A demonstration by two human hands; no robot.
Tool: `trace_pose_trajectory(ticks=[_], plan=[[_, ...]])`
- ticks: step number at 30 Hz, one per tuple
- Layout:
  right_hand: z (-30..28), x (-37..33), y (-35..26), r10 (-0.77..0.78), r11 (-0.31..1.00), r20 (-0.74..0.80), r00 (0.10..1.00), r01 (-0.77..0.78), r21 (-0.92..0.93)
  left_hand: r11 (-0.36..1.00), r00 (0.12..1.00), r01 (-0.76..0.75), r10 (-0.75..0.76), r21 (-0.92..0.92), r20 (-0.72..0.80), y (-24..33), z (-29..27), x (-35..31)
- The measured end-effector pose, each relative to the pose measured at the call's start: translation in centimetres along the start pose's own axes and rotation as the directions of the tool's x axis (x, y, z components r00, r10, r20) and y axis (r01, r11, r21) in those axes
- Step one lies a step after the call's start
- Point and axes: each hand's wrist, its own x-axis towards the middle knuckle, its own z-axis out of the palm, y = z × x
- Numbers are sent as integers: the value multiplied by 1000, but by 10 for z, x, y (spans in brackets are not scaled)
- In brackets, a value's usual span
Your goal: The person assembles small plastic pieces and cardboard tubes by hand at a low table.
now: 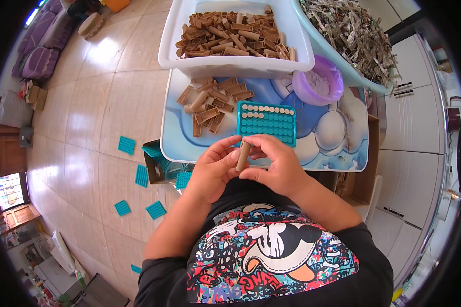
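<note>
Brown tube (244, 156): sat slightly tilted between both hands, near the table (352, 160).
Left hand (216, 166): fingers grasped the tube's left side.
Right hand (277, 162): fingers grasped it from the right.
Best handling: light, even pressure seemed wise, clear of the teal tray (267, 134) just beyond.

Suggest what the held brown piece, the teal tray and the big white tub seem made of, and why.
Brown piece: perhaps matte plastic, being smooth and evenly coloured. Teal tray: likely moulded plastic, somewhat shiny, with rows of round cells. White tub: apparently smooth plastic, judging by its rounded rim.
</note>
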Motion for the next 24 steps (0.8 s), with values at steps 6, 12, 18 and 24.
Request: trace_pose_trajectory(ticks=[6,12,18,24], plan=[[-10,-11,-6,-57,968,64,996,71,-243,997,998,-1,-4,80,68,-5,4,-4],[-12,-19,-1,55,948,30,998,-62,313,998,998,-7,3,67,66,2,4,-12],[-25,-26,7,207,601,120,971,-223,767,828,893,-307,421,470,-159,35,-20,-3],[-23,-31,1,195,519,192,962,-268,812,827,825,-348,494,442,-274,66,-47,1]])
